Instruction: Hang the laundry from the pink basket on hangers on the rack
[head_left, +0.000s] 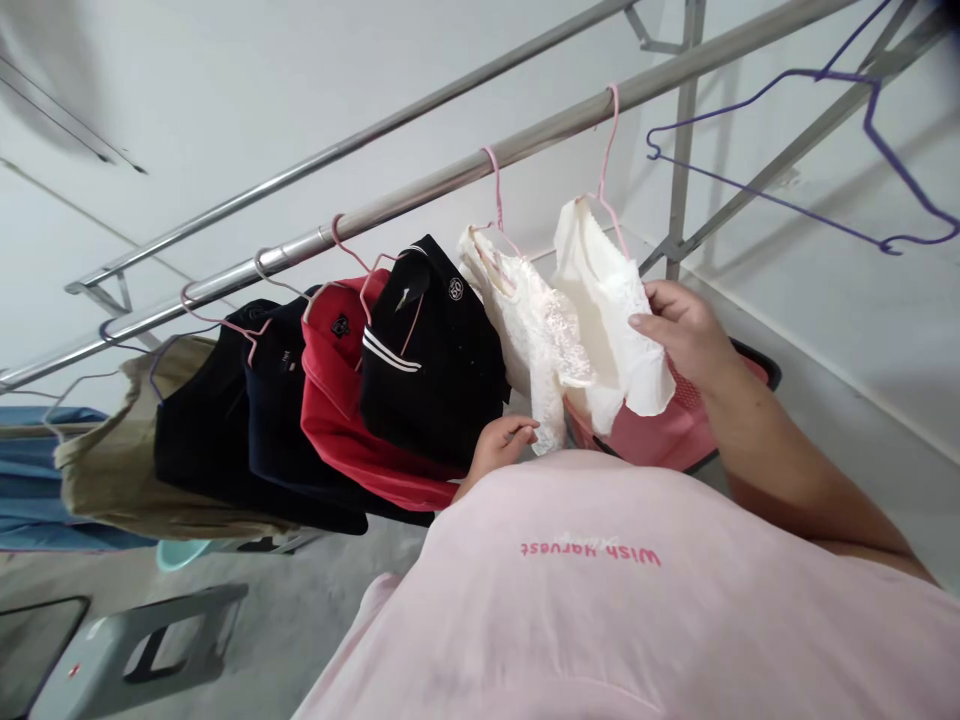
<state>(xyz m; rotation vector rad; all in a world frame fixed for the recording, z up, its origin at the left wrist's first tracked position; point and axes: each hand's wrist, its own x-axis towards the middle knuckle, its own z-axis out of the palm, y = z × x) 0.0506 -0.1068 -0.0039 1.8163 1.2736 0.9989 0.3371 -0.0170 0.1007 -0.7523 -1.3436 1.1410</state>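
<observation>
right hand (679, 325): pinched on right edge of white garment (611, 320)
white garment: hanging from rail (420, 190) on pink hanger (609, 150), long axis vertical
left hand (499, 445): loosely curled, lower left, touching lace garment (536, 340)
nearer: right hand

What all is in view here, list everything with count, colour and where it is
white garment: one, cream, rightmost on the near rail, on a pink hanger
lace garment: one, white, just left of it
tops: black, red, navy, black, khaki, in a row leftward
rails: two, steel, slanting overhead
empty hanger: one, purple, upper right
basket: one, pink, behind the white garments
stool: one, grey, floor lower left
left hand: touching the lace garment's lower edge
right hand: gripping the white garment
</observation>
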